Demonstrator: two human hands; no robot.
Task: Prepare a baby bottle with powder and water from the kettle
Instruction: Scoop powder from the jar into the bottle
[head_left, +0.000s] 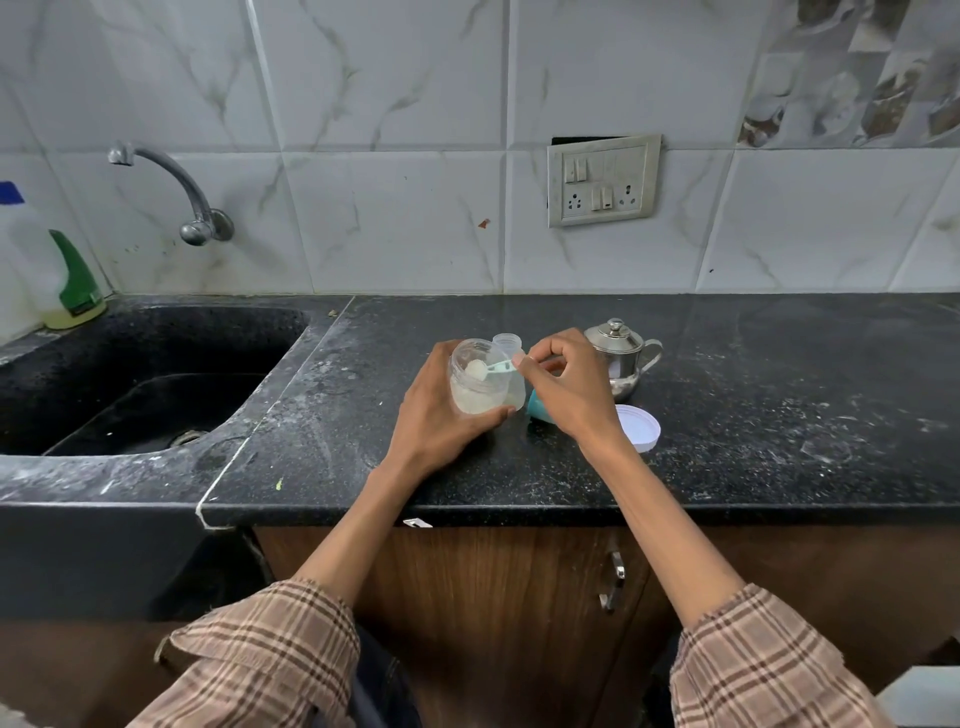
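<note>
My left hand (434, 415) grips a clear powder jar (478, 387), tilted toward me over the black counter (779, 415). My right hand (566, 387) pinches the handle of a pale green scoop (491, 368); its bowl, heaped with white powder, is inside the jar's mouth. The clear baby bottle (506, 343) stands open just behind the jar, mostly hidden. A small steel kettle (621, 358) with its lid on stands to the right of my hands. A teal bottle cap (537, 408) lies under my right hand.
The jar's white lid (641, 428) lies on the counter by my right wrist. A black sink (145, 384) with a wall tap (176, 192) is at the left, with a detergent bottle (49, 270) in its corner. A switch and socket plate (602, 182) is on the tiled wall.
</note>
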